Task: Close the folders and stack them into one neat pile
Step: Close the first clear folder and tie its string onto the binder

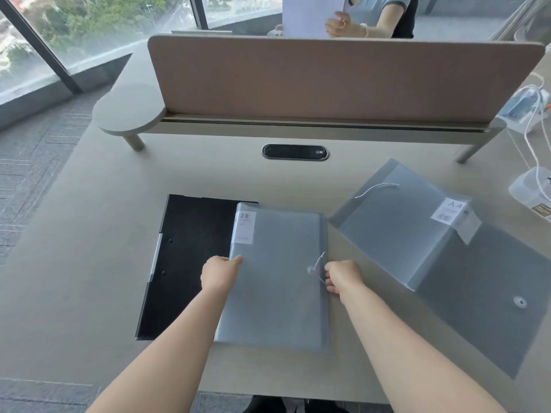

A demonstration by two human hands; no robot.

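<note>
A closed translucent grey folder (pixel 277 278) with a "20" label lies in front of me, overlapping the right part of a black folder (pixel 190 257) that lies flat on the desk. My left hand (pixel 219 272) grips the grey folder's left edge. My right hand (pixel 343 275) is at its right edge, fingers closed on the white elastic cord (pixel 320 268) near the button. To the right, a second translucent folder (pixel 432 248) with an "A4" label lies open, its flap spread toward the back and its loose cord on top.
A brown divider panel (pixel 343 79) on a raised shelf crosses the back of the desk (pixel 89 263), with a black cable port (pixel 295 152) in front. Clear plastic containers and white cables (pixel 533 192) sit at the right edge. A person behind the divider holds paper.
</note>
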